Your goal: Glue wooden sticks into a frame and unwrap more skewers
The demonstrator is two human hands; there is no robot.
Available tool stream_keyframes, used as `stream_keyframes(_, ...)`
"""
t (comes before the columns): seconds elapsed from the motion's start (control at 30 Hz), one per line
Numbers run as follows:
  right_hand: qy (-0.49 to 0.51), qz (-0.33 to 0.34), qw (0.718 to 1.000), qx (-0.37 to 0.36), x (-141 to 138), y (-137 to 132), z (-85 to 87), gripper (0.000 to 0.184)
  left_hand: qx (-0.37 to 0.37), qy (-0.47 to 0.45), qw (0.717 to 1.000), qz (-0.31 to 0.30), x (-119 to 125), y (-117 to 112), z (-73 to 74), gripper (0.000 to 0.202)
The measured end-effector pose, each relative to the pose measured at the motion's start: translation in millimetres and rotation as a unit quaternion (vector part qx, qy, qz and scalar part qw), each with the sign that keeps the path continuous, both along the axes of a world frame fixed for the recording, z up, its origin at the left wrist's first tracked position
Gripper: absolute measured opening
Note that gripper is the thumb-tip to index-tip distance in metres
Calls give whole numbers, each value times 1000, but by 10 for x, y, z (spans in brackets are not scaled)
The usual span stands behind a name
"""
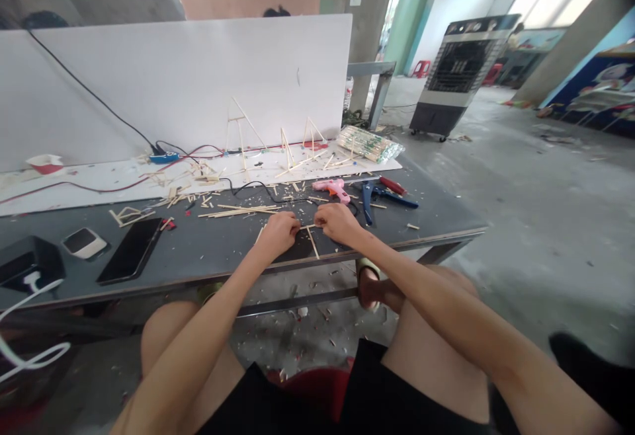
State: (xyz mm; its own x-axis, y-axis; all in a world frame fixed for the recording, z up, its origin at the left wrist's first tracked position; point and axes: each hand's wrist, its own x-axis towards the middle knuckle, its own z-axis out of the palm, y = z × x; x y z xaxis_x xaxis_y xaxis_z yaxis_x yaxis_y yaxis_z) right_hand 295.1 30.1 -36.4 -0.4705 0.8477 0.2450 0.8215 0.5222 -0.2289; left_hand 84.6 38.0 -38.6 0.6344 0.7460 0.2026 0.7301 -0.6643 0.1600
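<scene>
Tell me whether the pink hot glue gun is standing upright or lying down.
Lying down: the pink hot glue gun rests on its side on the dark grey tabletop, nozzle pointing left, not standing on its handle.

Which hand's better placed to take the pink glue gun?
Probably the right hand: the glue gun lies just beyond it on the table, while the left hand sits farther off. Both pinch a stick.

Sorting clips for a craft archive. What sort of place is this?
Probably a makeshift craft workshop in a bare concrete building: a hot glue gun and loose wooden sticks lie on the work table, and an air cooler stands on the dusty floor.
</scene>
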Motion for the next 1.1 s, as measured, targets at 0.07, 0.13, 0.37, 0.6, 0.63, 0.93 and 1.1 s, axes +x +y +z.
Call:
stream_keyframes(0.07,-2,-1,1000,-3,-1,-4,6,25,2,9,1000,3,2,-2,3,26)
stream_keyframes(0.13,0,-6,1000,-6,-2,-8,10,24,2,15,1000,6,3,-9,8,27)
stream_keyframes(0.37,15,-9,1000,-13,7,-16,2,26,2,0,1000,8,-5,-32,7,28)
stream_keyframes(0.6,-17,-33,999,-25,-36,-52,52,19,-10,3,1000,27,-8,-44,-8,29)
stream_keyframes(0.63,-21,-36,999,-26,-42,-57,61,19,-10,3,1000,29,-7,-49,-7,29)
stream_keyframes(0.93,-25,-43,998,-37,-20,-38,54,15,-22,-26,998,47,-72,-74,42,22)
stream_keyframes(1.1,-32,-27,999,-22,-12,-29,14,17,-19,-19,999,47,-101,-52,23,25)
